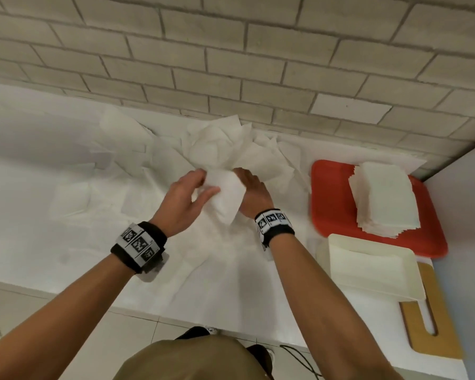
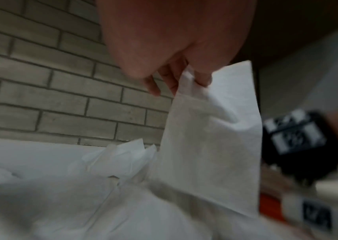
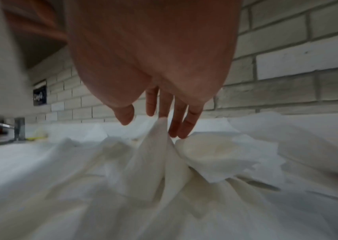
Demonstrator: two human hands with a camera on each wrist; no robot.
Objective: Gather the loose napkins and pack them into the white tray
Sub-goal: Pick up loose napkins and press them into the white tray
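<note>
- Loose white paper napkins [image 1: 137, 160] lie scattered across the frame's left and centre.
- The left hand [image 1: 185, 200] pinches a folded white napkin [image 1: 226, 197] at centre.
- The right hand [image 1: 251, 189], fingers straight, touches the pile.
- At lower right, the white plastic tray [image 1: 368, 266] sits below a red tray [image 1: 329, 204] bearing a napkin stack [image 1: 381, 198].

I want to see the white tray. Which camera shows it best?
The head view: the white tray sits whole beside the red tray, apparently holding no napkins. The left wrist view shows only a blur there; the right wrist view misses it.
</note>
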